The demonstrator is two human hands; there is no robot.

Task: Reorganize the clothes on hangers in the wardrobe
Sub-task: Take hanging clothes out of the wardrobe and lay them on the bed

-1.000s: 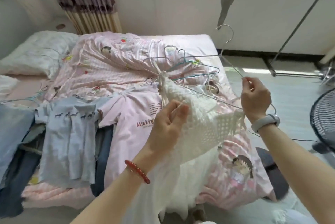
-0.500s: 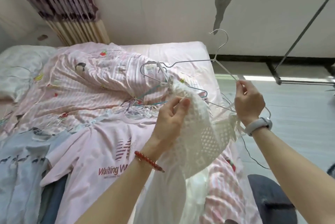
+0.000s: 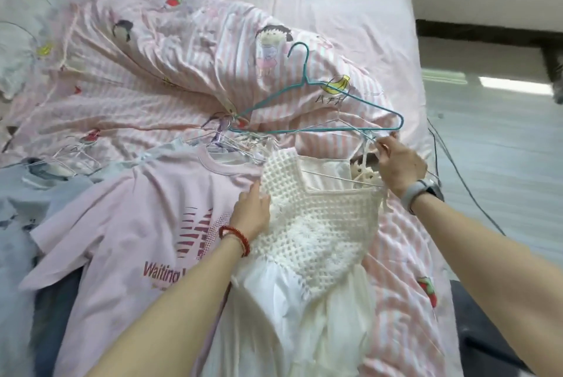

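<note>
Head view: a person stands at the bed's near edge, both arms reaching out over clothes spread across it.
Progress: early to middle, I'd judge. No wardrobe shows; garments lie flat on the bed [image 3: 350, 10] and nothing hangs on a rail.
Done so far: the white crochet dress [image 3: 320, 224] lies toward the bed's right side with a thin metal hanger [image 3: 329, 177] threaded across its neckline; the pink T-shirt [image 3: 128, 224] beside it also has a hanger at its collar.
Left to do: the strap on the right looks unsettled, and every piece has yet to go to the wardrobe.
Left hand [image 3: 251, 213]: fingers straight, resting flat where the dress's left edge meets the T-shirt, holding nothing.
Right hand [image 3: 396, 163]: fingers pinch the dress's strap at the hanger's right end.
Dress: open waffle-like knit bodice, square neck, smooth white skirt running toward the near edge.
Spare hangers: a teal hanger [image 3: 304, 78] lies empty on the striped quilt [image 3: 158, 71], with a tangle of pale ones near the bed's middle.
Other clothes: grey-blue pieces at the left edge.
</note>
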